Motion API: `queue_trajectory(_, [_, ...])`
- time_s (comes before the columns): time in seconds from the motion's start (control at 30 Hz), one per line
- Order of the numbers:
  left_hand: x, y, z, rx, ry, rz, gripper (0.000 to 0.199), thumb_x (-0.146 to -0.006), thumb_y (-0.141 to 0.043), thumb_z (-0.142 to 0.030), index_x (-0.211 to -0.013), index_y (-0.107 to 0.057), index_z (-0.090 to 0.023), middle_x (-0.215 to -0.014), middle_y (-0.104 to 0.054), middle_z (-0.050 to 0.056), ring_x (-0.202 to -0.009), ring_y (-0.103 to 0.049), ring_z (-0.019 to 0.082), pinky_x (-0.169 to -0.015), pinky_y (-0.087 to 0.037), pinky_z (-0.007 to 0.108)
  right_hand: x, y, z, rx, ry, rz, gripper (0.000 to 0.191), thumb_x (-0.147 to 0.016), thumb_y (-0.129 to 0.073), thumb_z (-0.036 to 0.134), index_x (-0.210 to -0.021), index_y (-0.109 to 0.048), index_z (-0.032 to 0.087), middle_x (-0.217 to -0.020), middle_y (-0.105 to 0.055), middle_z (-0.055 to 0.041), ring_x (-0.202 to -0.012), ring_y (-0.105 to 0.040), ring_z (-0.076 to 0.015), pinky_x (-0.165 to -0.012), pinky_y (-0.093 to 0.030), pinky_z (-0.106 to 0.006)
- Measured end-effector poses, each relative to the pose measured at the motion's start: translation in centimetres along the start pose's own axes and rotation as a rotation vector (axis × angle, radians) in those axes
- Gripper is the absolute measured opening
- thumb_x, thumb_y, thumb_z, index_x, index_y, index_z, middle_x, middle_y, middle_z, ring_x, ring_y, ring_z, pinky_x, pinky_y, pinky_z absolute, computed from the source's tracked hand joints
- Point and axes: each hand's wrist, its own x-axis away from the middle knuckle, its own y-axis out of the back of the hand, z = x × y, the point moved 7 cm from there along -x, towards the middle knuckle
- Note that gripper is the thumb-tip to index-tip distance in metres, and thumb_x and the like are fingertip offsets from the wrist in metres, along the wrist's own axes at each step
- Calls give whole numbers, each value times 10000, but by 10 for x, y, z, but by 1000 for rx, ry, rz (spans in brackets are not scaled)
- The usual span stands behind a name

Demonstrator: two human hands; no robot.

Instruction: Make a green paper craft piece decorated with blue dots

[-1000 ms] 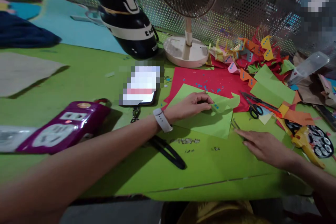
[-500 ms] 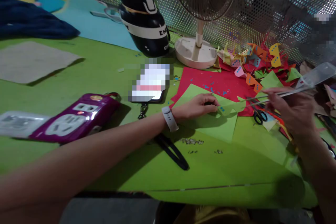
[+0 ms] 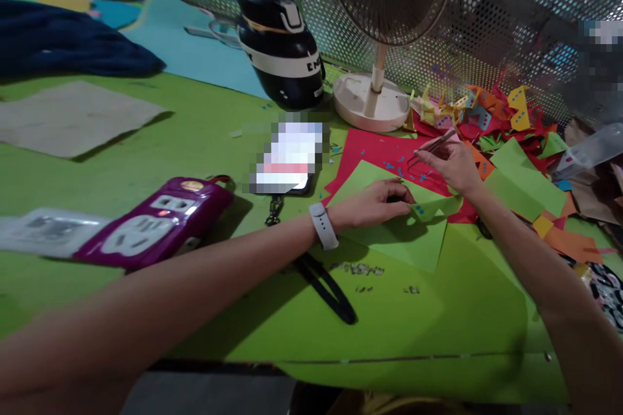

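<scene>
L forearm came in from approx. 8 o'clock, white wristband point(image 3: 322, 225) on. L hand point(image 3: 379, 202) lay above the green sheet point(image 3: 413, 249), thumb and fingertips drawn together in a pinch (some fingers hidden). Next: blue bits point(image 3: 422, 177), scattered on the red sheet point(image 3: 363, 146), approx. 12 o'clock from that pinch and 9 o'clock from the R hand point(image 3: 457, 163), the nearer of the two. Next: blue-dotted green strip point(image 3: 421, 209), L end in the pinch, long axis approx. 9 to 3 o'clock, R end unsupported by any finger. Next: tweezers point(image 3: 435, 146), pointing approx. 8 o'clock, tips slightly parted over the bits; contact w/ bits N/C (not confirmable). Last: R hand, fingers curled, closed round the tweezers; forearm from approx. 5 o'clock.
</scene>
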Motion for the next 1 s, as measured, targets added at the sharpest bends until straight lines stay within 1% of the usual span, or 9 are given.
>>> queue_trajectory(0.07, [0, 0, -1, 2, 0, -4, 172, -798, -564, -332, -817, -659, -191, -951, -706, 63, -1069, -624, 249, -945, -476, 382, 0, -3, -2, 17, -10, 28, 348, -762, -716, 540, -792, -723, 193, -835, -745, -61, -778, -693, -203, -750, -570, -345])
queue_trajectory(0.17, [1, 0, -2, 9, 12, 1, 166, -802, -556, -327, -803, -657, -195, -940, -711, 59, -1107, -608, 258, -979, -459, 395, -1, -4, -7, 2, -50, 43, 350, -758, -716, 535, -786, -713, 186, -822, -745, -65, -755, -696, -207, -737, -572, -352])
queue_trajectory(0.3, [1, 0, -5, -4, 10, 13, 146, -811, -550, -305, -789, -657, -209, -897, -714, 38, -1135, -594, 244, -1054, -402, 401, -7, -5, -11, -20, -32, 30, 394, -733, -724, 570, -751, -702, 177, -780, -739, -69, -744, -695, -216, -737, -567, -361])
queue_trajectory(0.4, [1, -1, -6, -7, 4, 21, 147, -821, -545, -296, -784, -662, -215, -866, -714, 25, -1120, -601, 230, -1103, -351, 409, -13, -5, -15, -82, -50, 8, 432, -702, -731, 617, -755, -692, 190, -755, -737, -49, -728, -696, -203, -718, -567, -340])
queue_trajectory(0.5, [1, 0, -4, -9, 0, 11, 136, -819, -557, -295, -786, -668, -224, -851, -714, 16, -1130, -602, 233, -1106, -345, 414, -19, -7, -19, -143, -93, -29, 457, -665, -744, 647, -765, -688, 204, -731, -733, -33, -703, -698, -191, -689, -569, -318])
queue_trajectory(0.6, [1, 0, -2, -7, -15, 4, 132, -819, -563, -299, -802, -669, -222, -887, -718, 27, -1182, -576, 245, -1090, -364, 422, -23, -11, -19, -161, -93, -37, 460, -647, -755, 650, -739, -687, 205, -686, -720, -31, -657, -691, -188, -657, -573, -318])
queue_trajectory(0.73, [1, -1, -2, -1, -28, 7, 143, -822, -564, -312, -810, -669, -216, -915, -722, 43, -1228, -548, 259, -1077, -380, 428, -23, -20, -16, -211, -78, 8, 446, -654, -757, 637, -739, -678, 207, -715, -728, -29, -695, -707, -194, -714, -597, -343])
queue_trajectory(0.83, [1, -1, -2, -2, -24, 8, 138, -823, -572, -308, -799, -670, -214, -891, -725, 35, -1214, -562, 263, -1099, -356, 446, -23, -24, -16, -219, -87, 40, 457, -644, -752, 653, -743, -676, 213, -732, -736, -23, -731, -718, -199, -747, -602, -349])
queue_trajectory(1.0, [1, 0, -2, -26, 4, 4, 141, -820, -584, -316, -817, -674, -207, -878, -724, 37, -1144, -602, 263, -1097, -358, 449, -27, -24, -18, -197, -85, 59, 460, -651, -749, 649, -727, -687, 199, -726, -740, -40, -714, -720, -202, -728, -595, -341])
